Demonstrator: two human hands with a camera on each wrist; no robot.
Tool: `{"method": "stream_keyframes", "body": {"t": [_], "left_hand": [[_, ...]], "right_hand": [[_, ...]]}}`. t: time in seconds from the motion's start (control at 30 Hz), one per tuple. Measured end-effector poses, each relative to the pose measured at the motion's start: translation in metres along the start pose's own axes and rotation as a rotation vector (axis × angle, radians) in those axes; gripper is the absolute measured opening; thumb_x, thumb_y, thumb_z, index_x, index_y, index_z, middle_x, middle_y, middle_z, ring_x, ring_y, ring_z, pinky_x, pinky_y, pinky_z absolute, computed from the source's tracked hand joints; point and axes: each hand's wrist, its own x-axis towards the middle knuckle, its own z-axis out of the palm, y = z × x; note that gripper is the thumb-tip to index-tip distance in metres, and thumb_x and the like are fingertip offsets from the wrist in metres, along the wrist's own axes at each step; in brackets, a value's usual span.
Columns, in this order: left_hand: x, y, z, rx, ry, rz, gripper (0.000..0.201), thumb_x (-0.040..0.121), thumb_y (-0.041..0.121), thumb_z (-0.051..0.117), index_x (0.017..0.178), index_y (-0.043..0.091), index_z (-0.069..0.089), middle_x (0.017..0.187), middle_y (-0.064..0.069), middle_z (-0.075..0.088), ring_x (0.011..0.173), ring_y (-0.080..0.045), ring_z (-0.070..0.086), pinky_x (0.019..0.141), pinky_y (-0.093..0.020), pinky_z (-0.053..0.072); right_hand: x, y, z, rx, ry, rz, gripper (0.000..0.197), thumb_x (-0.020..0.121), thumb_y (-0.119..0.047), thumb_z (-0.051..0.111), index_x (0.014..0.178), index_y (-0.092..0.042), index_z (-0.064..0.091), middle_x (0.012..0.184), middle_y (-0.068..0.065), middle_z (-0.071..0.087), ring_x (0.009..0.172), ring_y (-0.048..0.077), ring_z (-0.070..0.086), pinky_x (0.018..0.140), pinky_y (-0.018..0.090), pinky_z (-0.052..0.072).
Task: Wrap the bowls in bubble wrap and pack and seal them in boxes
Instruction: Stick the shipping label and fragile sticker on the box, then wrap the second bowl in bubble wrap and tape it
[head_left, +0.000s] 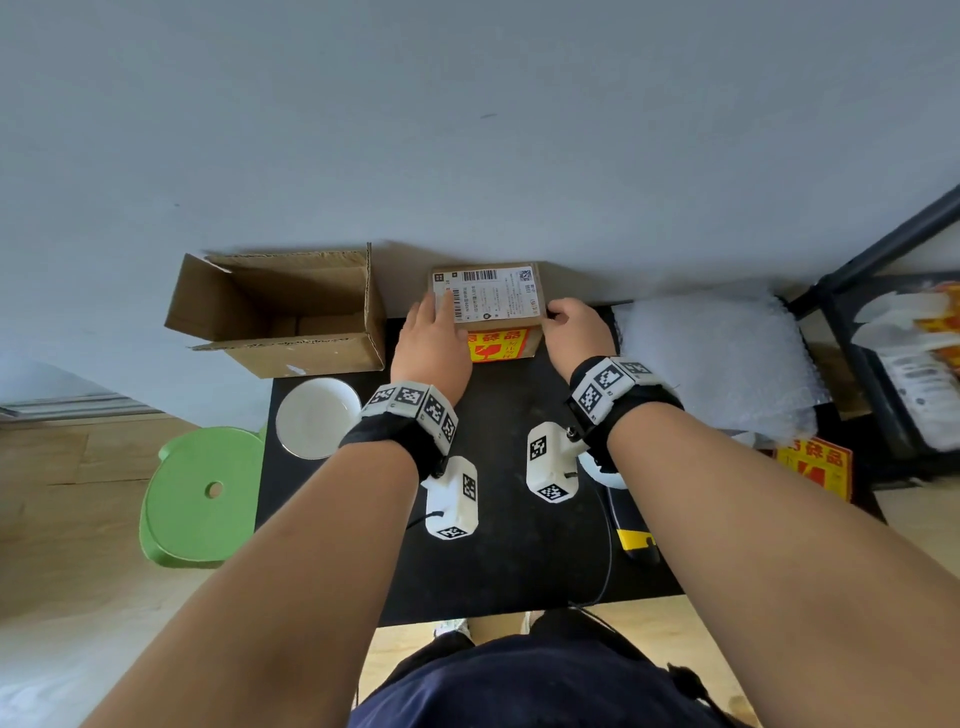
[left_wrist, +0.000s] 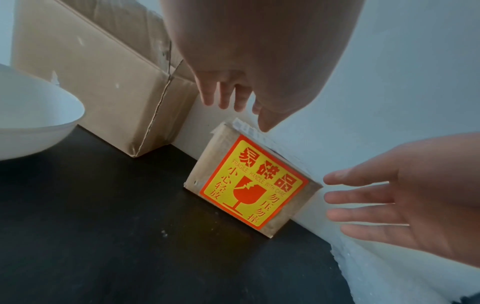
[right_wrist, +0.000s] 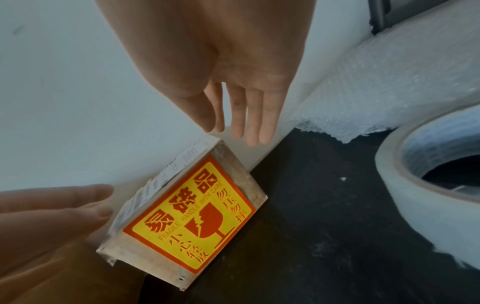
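Observation:
A small sealed cardboard box (head_left: 488, 301) stands at the table's far edge against the wall, with a shipping label on top and a red-and-yellow fragile sticker (left_wrist: 249, 185) on its front. My left hand (head_left: 434, 332) reaches its top left edge with straight fingers (right_wrist: 64, 209) touching the label. My right hand (head_left: 571, 327) sits at the box's right end, fingers (right_wrist: 246, 127) straight and just off the corner. Neither hand grips anything. A bare white bowl (head_left: 318, 423) rests at the table's left. Behind it stands an open empty cardboard box (head_left: 280, 312).
Bubble wrap (head_left: 717, 358) is heaped at the table's right. A tape roll (right_wrist: 428, 181) and a yellow-black knife (head_left: 636, 540) lie under my right forearm. Fragile stickers (head_left: 815, 465) and a black shelf (head_left: 883, 338) are at the right. A green stool (head_left: 200, 493) stands left of the black table (head_left: 519, 561).

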Motion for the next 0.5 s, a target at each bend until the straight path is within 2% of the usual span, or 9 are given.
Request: {"method": "stream_keyframes", "body": {"t": [0.07,0.13,0.33,0.5], "left_hand": [[-0.005,0.003,-0.003,0.063,-0.001,0.046,0.057,0.101,0.02,0.038,0.153,0.016,0.016,0.161,-0.007,0.013,0.148,-0.026,0.008,0.121,-0.04,0.011],[-0.009,0.009,-0.005,0.111,-0.019,0.096,0.058,0.101,0.019,0.038,0.154,0.016,0.014,0.162,-0.006,0.009,0.149,-0.024,0.004,0.122,-0.04,0.008],[-0.021,0.038,0.002,0.169,-0.123,0.201,0.058,0.102,0.019,0.037,0.154,0.019,0.012,0.163,-0.003,0.004,0.149,-0.023,0.002,0.122,-0.041,0.009],[-0.035,0.07,0.023,0.177,-0.166,0.311,0.055,0.101,0.022,0.039,0.152,0.015,0.02,0.161,-0.006,0.013,0.148,-0.025,0.01,0.12,-0.04,0.015]], "right_hand": [[-0.009,0.005,-0.006,-0.019,0.025,0.022,0.038,0.099,-0.018,0.045,0.136,-0.015,0.053,0.137,0.008,0.054,0.123,0.024,0.052,0.094,0.027,0.039],[-0.017,0.012,-0.011,-0.022,0.057,0.039,0.038,0.099,-0.017,0.044,0.136,-0.015,0.054,0.138,0.009,0.053,0.124,0.025,0.051,0.099,0.03,0.039],[-0.044,0.038,-0.033,0.018,0.127,0.106,0.038,0.097,-0.016,0.045,0.134,-0.017,0.054,0.137,0.007,0.054,0.124,0.025,0.051,0.102,0.033,0.04],[-0.055,0.077,-0.06,0.018,0.144,0.176,0.039,0.096,-0.014,0.045,0.133,-0.018,0.053,0.137,0.008,0.053,0.122,0.025,0.051,0.099,0.032,0.04]]}}
